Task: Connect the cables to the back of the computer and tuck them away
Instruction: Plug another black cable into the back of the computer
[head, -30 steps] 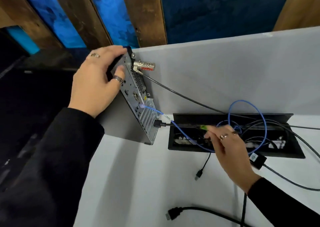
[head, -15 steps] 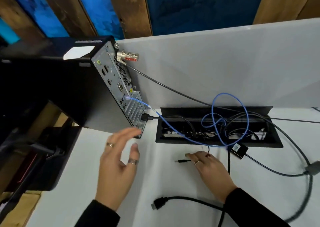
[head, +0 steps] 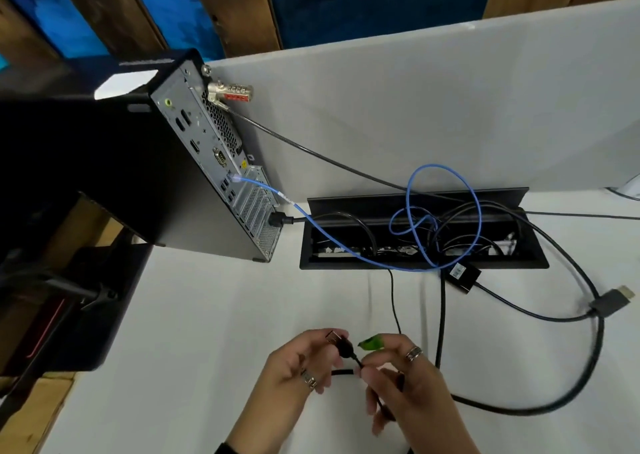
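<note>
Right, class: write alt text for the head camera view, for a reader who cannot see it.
Two hands, left hand and right hand, hold a black USB plug and its thin cable over a white desk. Behind them a computer shows its rear ports, with a blue network cable and a black power cable plugged in, beside an open cable tray full of wires.

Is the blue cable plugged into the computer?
Yes, the blue cable has one end in a port on the computer back.
</note>
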`<state>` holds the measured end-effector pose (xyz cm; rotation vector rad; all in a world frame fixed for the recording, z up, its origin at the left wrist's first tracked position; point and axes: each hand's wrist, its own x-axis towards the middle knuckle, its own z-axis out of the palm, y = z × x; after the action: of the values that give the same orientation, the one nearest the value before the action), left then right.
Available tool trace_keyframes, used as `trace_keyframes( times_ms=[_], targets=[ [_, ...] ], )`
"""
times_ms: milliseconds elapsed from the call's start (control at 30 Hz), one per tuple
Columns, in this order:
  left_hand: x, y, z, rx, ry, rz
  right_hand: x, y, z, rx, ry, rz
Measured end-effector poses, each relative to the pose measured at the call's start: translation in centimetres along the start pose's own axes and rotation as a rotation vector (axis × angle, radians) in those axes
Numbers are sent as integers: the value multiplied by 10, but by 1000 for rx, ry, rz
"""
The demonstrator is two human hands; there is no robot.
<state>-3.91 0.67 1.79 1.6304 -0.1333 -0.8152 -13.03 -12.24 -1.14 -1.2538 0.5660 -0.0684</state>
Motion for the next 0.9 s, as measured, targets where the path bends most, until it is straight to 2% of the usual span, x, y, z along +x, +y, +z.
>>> trace_keyframes(
  times_ms=[133,367,533,633,900],
  targets=[
    [-7,4,6,27,-22,34,-13,1,3,115,-44,137],
    [-20,6,11,174,19,134,-25,-2,2,159,-131,227],
    [-25,2,14,439,123,337,-25,3,5,-8,-131,109],
    [-23,0,14,503,156,418,-21,5,7,-51,-138,50],
    [-9,11,10,500,206,439,3,-2,5,-211,-112,-135]
  ],
)
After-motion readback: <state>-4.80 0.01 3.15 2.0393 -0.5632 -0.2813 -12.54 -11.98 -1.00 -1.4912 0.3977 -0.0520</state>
